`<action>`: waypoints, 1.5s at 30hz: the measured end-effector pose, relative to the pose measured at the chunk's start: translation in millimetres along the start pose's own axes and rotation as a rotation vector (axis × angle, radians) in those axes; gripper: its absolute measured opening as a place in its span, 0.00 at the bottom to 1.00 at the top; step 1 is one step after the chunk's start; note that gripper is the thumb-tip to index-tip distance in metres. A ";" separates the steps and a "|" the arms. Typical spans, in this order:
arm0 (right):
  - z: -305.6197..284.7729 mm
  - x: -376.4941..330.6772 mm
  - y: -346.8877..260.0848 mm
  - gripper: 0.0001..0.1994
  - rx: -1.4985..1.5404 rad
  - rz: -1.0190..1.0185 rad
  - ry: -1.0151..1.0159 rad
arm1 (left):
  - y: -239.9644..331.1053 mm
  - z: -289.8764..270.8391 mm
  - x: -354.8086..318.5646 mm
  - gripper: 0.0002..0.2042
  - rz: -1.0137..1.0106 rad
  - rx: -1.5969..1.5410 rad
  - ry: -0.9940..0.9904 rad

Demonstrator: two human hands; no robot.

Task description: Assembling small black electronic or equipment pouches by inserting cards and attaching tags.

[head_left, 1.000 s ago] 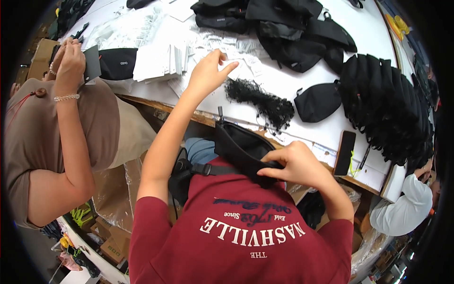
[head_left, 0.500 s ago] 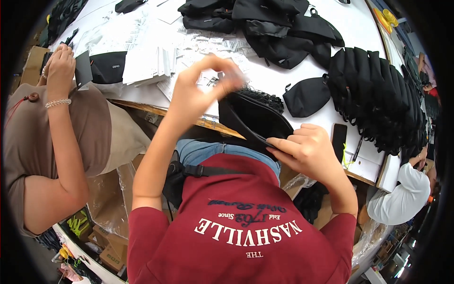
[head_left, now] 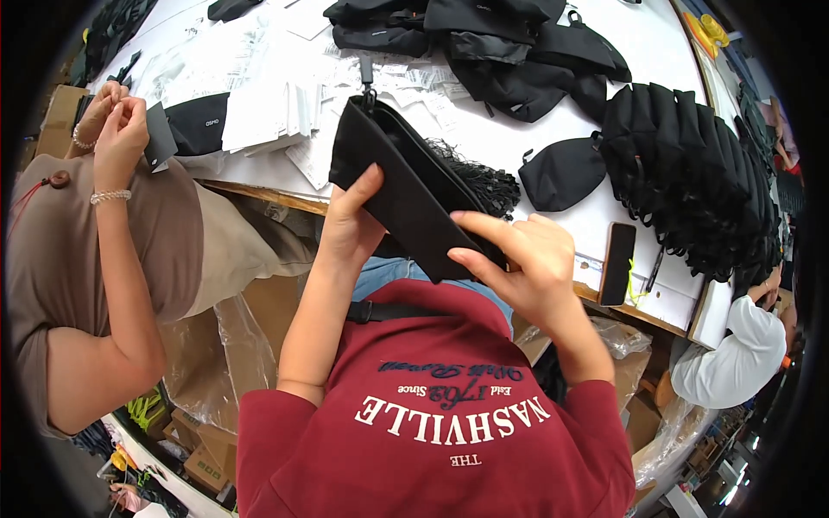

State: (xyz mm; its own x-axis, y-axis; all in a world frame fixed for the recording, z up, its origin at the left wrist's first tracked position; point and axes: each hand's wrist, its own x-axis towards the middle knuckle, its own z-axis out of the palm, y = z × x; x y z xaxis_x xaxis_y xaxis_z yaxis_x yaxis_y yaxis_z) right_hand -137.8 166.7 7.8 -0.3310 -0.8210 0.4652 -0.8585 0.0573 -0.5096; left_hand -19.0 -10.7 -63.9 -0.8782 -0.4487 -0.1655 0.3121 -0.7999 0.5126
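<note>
We hold a flat black fabric pouch (head_left: 406,194) up in front of us, above the edge of the white worktable (head_left: 553,121). It is long and roughly rectangular, of matt woven cloth, with a small zipper pull sticking up at its far end. Our left hand (head_left: 350,226) is closed around its near left edge, thumb lying up the face of the cloth. Our right hand (head_left: 522,259) pinches the lower right corner between thumb and bent fingers, index finger stretched along the edge.

Behind the pouch lies a loose tangle of thin black cords (head_left: 479,181), frayed and wiry. To the right a rounded black pouch (head_left: 561,171) rests beside a tight row of stacked black bags (head_left: 691,164), ribbed like folded pleats. A dark slim phone (head_left: 617,263) lies near the table edge. White paper tags (head_left: 259,95) are scattered on the left. At the left a neighbouring person's hands (head_left: 117,129) work a small black card.

Half a second ago the pouch was lower and gaping open, with our left hand blurred above it; now it is raised, flattened and gripped on both sides.
</note>
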 end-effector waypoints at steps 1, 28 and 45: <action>4.2 -3.2 -2.7 0.15 0.012 0.052 0.018 | 0.0 2.8 2.3 0.21 0.042 0.036 0.040; 4.6 22.9 21.7 0.07 0.203 0.168 -0.059 | -7.8 0.8 -16.3 0.28 -0.471 0.219 0.004; -1.6 12.6 -1.8 0.05 0.379 0.111 -0.299 | 19.6 2.3 59.8 0.15 0.128 0.599 -0.195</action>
State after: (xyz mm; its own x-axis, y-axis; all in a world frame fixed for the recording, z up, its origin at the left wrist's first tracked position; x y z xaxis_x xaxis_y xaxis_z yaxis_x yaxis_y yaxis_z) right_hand -141.1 157.1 15.7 -0.2379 -0.9518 0.1933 -0.6028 -0.0114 -0.7978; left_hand -66.2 -52.3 -61.8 -0.9148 -0.4000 0.0550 0.2114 -0.3584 0.9093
